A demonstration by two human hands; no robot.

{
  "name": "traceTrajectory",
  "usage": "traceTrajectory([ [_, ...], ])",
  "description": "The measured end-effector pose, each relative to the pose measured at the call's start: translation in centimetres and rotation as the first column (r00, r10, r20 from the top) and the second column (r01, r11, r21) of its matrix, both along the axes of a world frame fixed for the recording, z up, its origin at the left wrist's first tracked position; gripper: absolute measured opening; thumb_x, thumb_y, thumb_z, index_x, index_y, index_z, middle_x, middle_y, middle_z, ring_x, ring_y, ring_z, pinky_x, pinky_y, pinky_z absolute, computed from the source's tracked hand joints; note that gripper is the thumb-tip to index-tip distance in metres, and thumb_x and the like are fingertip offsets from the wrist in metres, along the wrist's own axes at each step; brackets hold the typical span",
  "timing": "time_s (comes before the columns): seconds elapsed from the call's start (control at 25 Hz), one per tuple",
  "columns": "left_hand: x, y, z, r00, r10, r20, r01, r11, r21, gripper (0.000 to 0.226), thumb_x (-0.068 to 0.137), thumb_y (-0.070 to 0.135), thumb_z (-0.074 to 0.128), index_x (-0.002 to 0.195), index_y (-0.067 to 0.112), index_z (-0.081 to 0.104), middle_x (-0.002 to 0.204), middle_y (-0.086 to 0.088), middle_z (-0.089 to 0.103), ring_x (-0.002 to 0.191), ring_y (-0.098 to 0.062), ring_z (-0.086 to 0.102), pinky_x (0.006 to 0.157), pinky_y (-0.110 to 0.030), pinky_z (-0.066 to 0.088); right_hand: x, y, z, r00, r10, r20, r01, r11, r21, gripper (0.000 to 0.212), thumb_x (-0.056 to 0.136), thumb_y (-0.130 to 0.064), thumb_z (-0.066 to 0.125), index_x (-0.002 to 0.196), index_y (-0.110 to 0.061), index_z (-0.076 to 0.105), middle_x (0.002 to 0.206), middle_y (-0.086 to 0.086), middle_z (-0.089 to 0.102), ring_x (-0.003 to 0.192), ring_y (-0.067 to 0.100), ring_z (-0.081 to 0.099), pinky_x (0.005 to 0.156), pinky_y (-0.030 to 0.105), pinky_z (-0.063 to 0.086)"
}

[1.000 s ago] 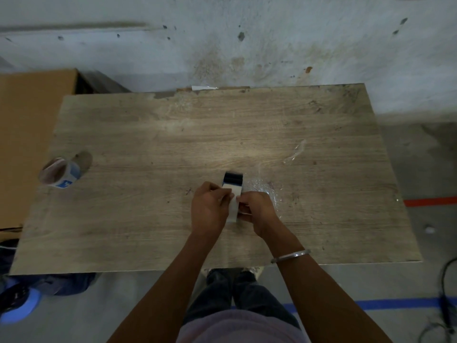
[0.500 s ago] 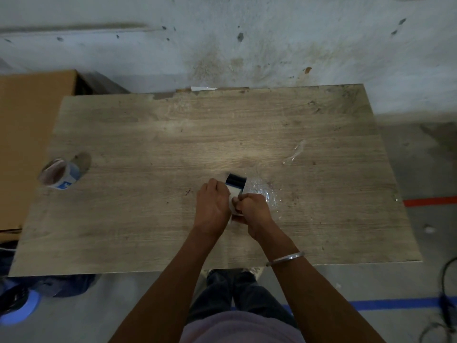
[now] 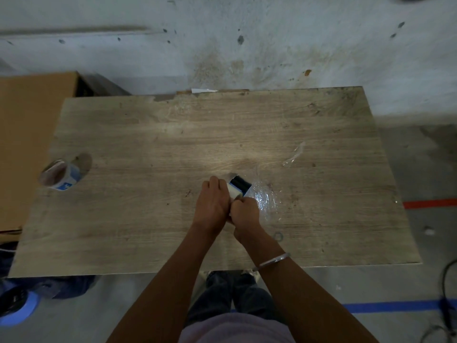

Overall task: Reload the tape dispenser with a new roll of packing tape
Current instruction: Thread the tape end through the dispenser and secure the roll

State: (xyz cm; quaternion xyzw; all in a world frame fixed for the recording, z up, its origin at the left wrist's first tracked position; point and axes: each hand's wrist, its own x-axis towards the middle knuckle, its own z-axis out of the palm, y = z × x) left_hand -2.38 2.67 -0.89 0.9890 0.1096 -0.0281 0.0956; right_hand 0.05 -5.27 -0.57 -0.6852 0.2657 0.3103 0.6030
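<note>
1. Looking down at the wooden surface [image 3: 173,134], we see both hands meet a little in front of its middle, toward the person's edge.
2. Our left hand [image 3: 214,203] has its fingers curled around the tape dispenser [image 3: 238,186], a small white and black thing that sticks out beyond the knuckles, away from the person.
3. Our right hand [image 3: 246,212] is clenched against the near part of the dispenser and pinches something there; what exactly it pinches we cannot tell, because the fingers hide it.
4. To the right of the dispenser, touching the surface, lies a shiny clear film [image 3: 265,199], which is crumpled.
5. Far left of the dispenser, near the left edge of the surface, a roll of packing tape [image 3: 60,174] with a blue and white core lies tilted, well apart from the hands.
6. Farther right of the dispenser, and behind it, a small clear scrap [image 3: 295,154] lies on the wood.
7. A metal bangle [image 3: 273,260] sits on the right wrist.
</note>
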Motion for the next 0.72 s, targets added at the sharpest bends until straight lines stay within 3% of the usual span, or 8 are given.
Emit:
traceTrajectory([
  [0.2, 0.3, 0.8, 0.2, 0.988, -0.111, 0.106, 0.118, 0.991, -0.068, 0.042, 0.067, 0.018, 0.083, 0.096, 0.003, 0.058, 0.094, -0.014, 0.056, 0.077, -0.023, 0.052, 0.058, -0.028, 0.043, 0.4, -0.2, 0.2, 1.0, 0.009, -0.006, -0.009, 1.0, 0.013, 0.018, 0.085, 0.003, 0.052, 0.095, 0.002, 0.067, 0.097, 0.021, 0.07, 0.086, 0.029, 0.069, 0.082, 0.054, 0.059],
  [0.36, -0.1, 1.4, 0.0, 0.966, -0.114, 0.232, 0.135, 0.988, -0.077, 0.023, 0.082, 0.017, 0.07, 0.099, 0.005, 0.059, 0.1, -0.015, 0.057, 0.082, -0.025, 0.055, 0.059, -0.035, 0.052, 0.6, -0.3, 0.3, 0.998, -0.047, -0.04, 0.049, 0.998, 0.049, 0.019, 0.088, 0.001, 0.055, 0.104, 0.002, 0.065, 0.1, 0.019, 0.07, 0.086, 0.025, 0.068, 0.08, 0.05, 0.06],
  [0.52, -0.6, 1.5, 0.0, 0.941, -0.253, 0.226, 0.238, 0.967, 0.093, 0.023, 0.076, 0.014, 0.076, 0.094, 0.003, 0.066, 0.093, -0.016, 0.061, 0.077, -0.029, 0.058, 0.056, -0.039, 0.052, 0.5, -0.5, 0.3, 0.996, -0.071, -0.062, 0.075, 0.995, 0.064, 0.019, 0.087, 0.001, 0.056, 0.103, 0.004, 0.066, 0.1, 0.019, 0.07, 0.091, 0.029, 0.07, 0.076, 0.044, 0.062],
  [0.72, 1.0, 2.9, 0.5, 0.828, -0.513, 0.226, 0.463, 0.853, 0.239, 0.017, 0.08, 0.012, 0.069, 0.09, -0.001, 0.064, 0.091, -0.02, 0.062, 0.071, -0.028, 0.057, 0.056, -0.037, 0.052, 0.7, -0.8, 0.5, 0.995, -0.056, -0.079, 0.063, 0.994, 0.091, 0.019, 0.089, 0.0, 0.056, 0.105, 0.006, 0.065, 0.102, 0.019, 0.07, 0.091, 0.028, 0.07, 0.067, 0.036, 0.062],
])
